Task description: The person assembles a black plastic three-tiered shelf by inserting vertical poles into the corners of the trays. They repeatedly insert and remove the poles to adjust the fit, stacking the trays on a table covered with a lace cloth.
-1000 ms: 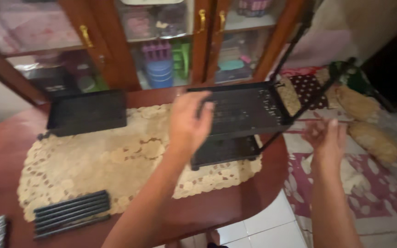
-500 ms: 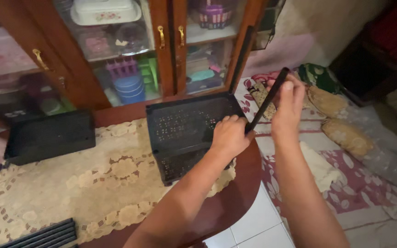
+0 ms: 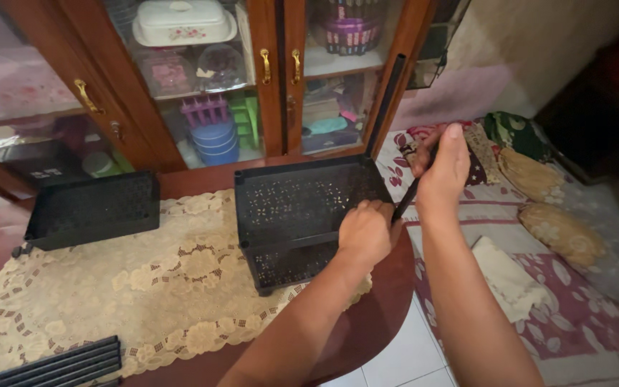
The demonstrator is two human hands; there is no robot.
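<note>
Gripping firmly, the left hand [image 3: 364, 231] presses on the right edge of the black perforated plastic shelf tray [image 3: 302, 215] on the table [image 3: 367, 326], while the right hand [image 3: 444, 168] is closed around a black plastic post [image 3: 387, 104] at that corner. Fitting the post looks under way; seating it calls for lining up and pushing down.

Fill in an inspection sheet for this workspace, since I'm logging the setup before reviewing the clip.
Surface: round wooden table under a cream lace cloth.
Job's things: black perforated shelf unit at the table edge; black post standing at its right corner.
Clutter: second black tray at left; bundle of black posts at front left.
Hands: left hand grips the shelf's right edge; right hand holds the post.
Cables: nothing seen.
Surroundings: glass-fronted wooden cabinet of kitchenware behind; patterned mat with cushions on the floor at right.
</note>
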